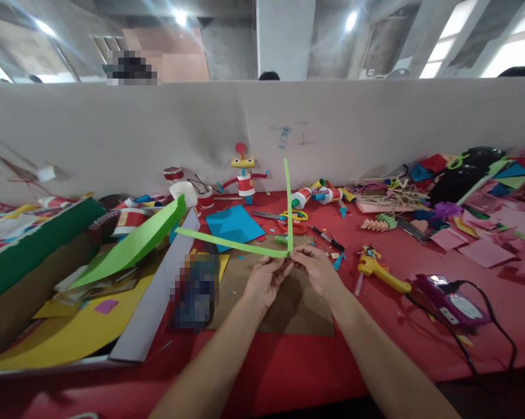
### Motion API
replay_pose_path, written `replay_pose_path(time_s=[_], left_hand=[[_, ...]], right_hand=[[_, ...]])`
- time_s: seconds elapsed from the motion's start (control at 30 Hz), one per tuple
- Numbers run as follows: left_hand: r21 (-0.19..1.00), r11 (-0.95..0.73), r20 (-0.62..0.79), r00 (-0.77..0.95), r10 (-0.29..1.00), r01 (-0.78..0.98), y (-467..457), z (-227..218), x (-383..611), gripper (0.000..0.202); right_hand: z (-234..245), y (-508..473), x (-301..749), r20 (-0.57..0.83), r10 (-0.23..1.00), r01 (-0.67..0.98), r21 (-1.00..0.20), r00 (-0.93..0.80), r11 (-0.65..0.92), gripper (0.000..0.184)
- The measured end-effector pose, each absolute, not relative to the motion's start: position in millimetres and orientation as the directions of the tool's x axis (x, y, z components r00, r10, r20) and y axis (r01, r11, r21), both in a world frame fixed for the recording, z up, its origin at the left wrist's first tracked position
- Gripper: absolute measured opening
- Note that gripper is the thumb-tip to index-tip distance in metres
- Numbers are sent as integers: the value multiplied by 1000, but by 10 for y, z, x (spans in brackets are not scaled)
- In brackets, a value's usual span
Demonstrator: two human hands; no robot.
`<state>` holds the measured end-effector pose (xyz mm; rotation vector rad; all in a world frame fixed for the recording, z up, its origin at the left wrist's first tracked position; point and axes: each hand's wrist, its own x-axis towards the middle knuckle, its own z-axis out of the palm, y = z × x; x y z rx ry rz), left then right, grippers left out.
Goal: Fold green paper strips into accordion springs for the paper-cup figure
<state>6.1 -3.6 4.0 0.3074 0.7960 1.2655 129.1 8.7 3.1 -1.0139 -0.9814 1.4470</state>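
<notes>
Two light green paper strips (234, 243) meet at a corner between my fingertips, one reaching left and the other standing up. My left hand (266, 281) pinches the corner from the left, its fingers closed. From the other side, my right hand (317, 270) also closes its fingertips on the joined ends. Below both hands lies a brown cardboard sheet (240, 297). Just beyond them are a blue paper sheet (234, 226), scissors with yellow handles (299, 215), a small green folded paper spring (282, 240) and a black pen (327, 238).
On the left stands an open box (135, 326) holding paper sheets. A paper-cup robot figure (246, 183) stands by the white partition (157, 128). To the right are a yellow glue gun (382, 273), a purple power box with a cord (454, 305) and pink paper pieces (486, 250).
</notes>
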Motion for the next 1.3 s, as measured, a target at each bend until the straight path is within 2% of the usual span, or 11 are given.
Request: replay_pose_path(time_s=[0.17,0.3,0.43,0.6,0.8,0.97,1.17,1.3], left_hand=[[630,353,-352,150,924,-692,15,-17,25,12],[671,341,-277,204,939,-658,9,12,-8,15],[761,256,-231,120,965,-596,-49,102,16,18],[757,197,-224,36,974,-624,-71,132,45,13],[717,206,-247,34,968,-666,-58,125,43,10],[679,243,-280,62,958,-693,-45,131,38,6],[754,209,-252,18,967,-622,-48,136,54,13],[827,168,-213,-22,977,-536,-77,175,78,18]], right_hand=[[21,95,1276,-82,994,-271,-958,-71,-99,18],[28,95,1282,-44,998,-230,-972,-48,-54,14],[27,89,1284,-4,1000,-121,-993,-2,-4,12],[0,85,1248,-24,998,-276,-960,-59,-39,15],[7,63,1162,-52,997,-389,-921,51,-28,12],[18,53,1127,-96,993,-468,-882,65,-54,12],[29,37,1127,-61,996,-459,-888,67,-24,11],[48,21,1149,-41,999,-386,-922,-8,-41,11]])
